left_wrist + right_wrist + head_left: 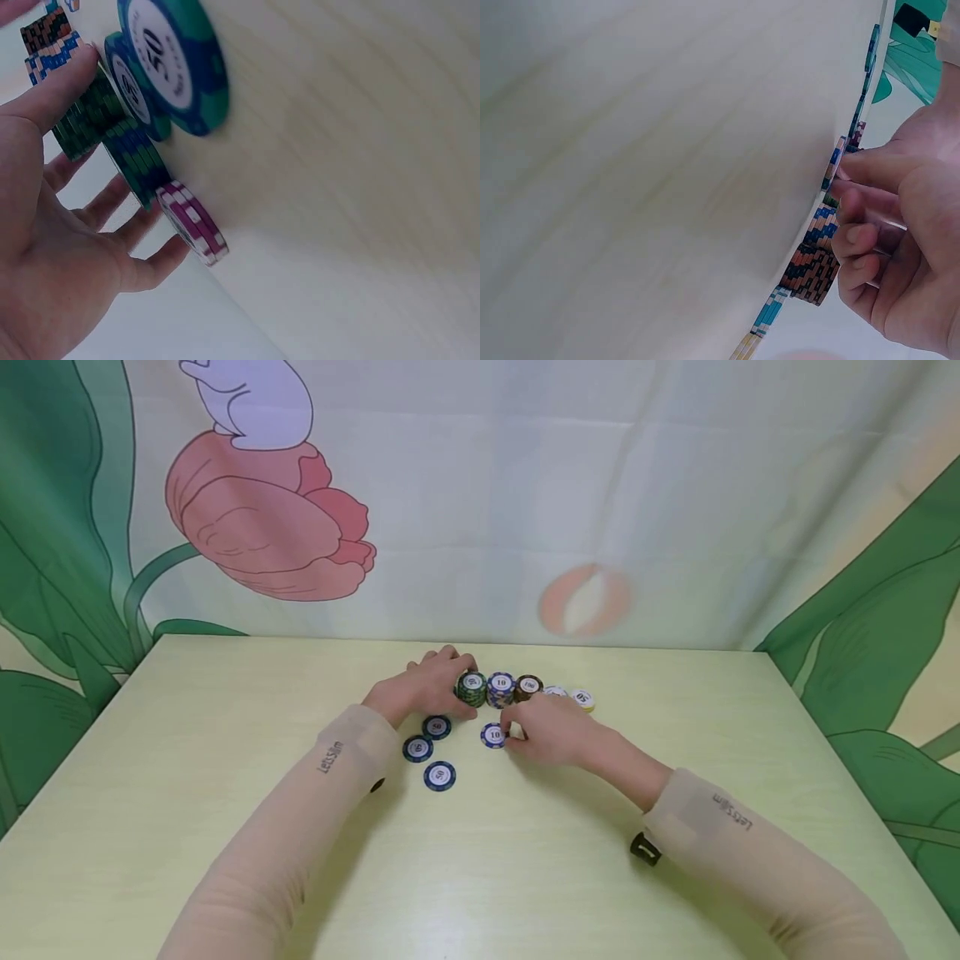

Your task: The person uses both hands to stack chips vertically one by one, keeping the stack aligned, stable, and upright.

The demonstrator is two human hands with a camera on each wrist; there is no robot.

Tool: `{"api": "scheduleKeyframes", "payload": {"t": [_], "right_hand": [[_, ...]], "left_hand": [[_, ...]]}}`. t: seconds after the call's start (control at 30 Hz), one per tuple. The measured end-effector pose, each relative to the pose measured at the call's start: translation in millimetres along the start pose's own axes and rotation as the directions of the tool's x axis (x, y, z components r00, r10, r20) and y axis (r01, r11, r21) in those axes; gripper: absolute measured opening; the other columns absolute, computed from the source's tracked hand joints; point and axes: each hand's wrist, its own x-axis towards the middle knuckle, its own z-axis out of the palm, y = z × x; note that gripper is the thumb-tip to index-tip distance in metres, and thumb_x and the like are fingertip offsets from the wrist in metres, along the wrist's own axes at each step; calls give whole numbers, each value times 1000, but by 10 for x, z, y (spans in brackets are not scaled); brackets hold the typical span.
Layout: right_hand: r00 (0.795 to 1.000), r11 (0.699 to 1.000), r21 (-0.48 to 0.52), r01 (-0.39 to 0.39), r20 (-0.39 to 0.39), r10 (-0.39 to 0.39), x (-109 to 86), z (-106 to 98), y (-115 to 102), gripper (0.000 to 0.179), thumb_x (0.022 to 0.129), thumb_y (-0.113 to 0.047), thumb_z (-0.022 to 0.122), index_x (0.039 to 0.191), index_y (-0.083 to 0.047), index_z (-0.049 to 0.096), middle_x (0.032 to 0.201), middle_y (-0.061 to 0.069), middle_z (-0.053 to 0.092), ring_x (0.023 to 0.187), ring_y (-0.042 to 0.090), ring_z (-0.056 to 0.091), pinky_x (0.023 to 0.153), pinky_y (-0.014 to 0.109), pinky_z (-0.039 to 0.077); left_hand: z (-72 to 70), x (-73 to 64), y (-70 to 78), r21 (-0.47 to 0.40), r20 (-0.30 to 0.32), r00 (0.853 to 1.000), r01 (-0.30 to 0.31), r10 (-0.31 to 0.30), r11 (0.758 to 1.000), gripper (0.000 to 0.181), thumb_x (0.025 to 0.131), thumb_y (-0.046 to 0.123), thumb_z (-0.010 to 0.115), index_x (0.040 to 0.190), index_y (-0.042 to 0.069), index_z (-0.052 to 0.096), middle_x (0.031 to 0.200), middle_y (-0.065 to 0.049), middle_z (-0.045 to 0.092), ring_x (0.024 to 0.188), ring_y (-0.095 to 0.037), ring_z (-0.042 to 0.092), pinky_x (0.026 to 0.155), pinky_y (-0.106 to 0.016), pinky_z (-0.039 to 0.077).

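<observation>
My left hand [429, 687] is at the left end of a row of poker chips. Its thumb and fingers curl around a tall stack of green chips [472, 690], thumb in front and fingers behind. With thumb and index finger my right hand [553, 728] pinches the right edge of a blue chip marked 10 [492, 736], low at the table. Behind that chip stands a stack of blue chips [501, 688]. Beside this is a stack of dark brown chips [528, 685], partly covered by the right hand.
Dark blue-green 50 chips [439, 776] lie flat at front left. Maroon-and-white chips [192, 223] sit beyond the left fingers, beside a short blue-green stack [138, 161]. Low light-blue chips [771, 310] and yellow-edged chips [583, 700] end the row. A printed curtain [465, 510] hangs behind the table.
</observation>
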Motion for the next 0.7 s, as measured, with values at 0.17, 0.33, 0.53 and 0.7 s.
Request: {"api": "scheduleKeyframes", "payload": {"t": [0.17,0.33,0.53,0.7], "right_hand": [[998,998,16,-60,20,60,36,10,6,35,92,-41,77,113,-13,73,67,-8,60,62,11,58,57,34,48],[996,996,29,-81,36,80,84,32,-2,36,90,-41,79,111,-13,73,69,-7,61,64,13,58,59,34,47],[994,994,32,-100,37,99,133,50,-43,32,89,-36,78,109,-11,73,72,-5,61,66,15,59,58,34,48],[993,993,26,-113,37,112,154,74,-51,29,89,-33,78,108,-12,72,75,-4,63,67,15,59,57,32,48]], "left_hand": [[10,38,47,-25,-5,999,-40,40,999,59,91,33,79,141,14,55,144,-14,45,130,-32,42,108,-64,31],[21,69,87,-41,4,998,-68,68,997,55,94,33,76,141,13,55,143,-14,48,131,-32,44,108,-66,31],[34,93,130,-22,2,998,-70,70,997,53,96,34,73,140,11,55,142,-15,49,132,-35,45,108,-70,29],[52,129,141,9,-2,998,-59,59,998,54,97,36,71,142,11,54,144,-15,48,134,-35,43,109,-69,29]]}}
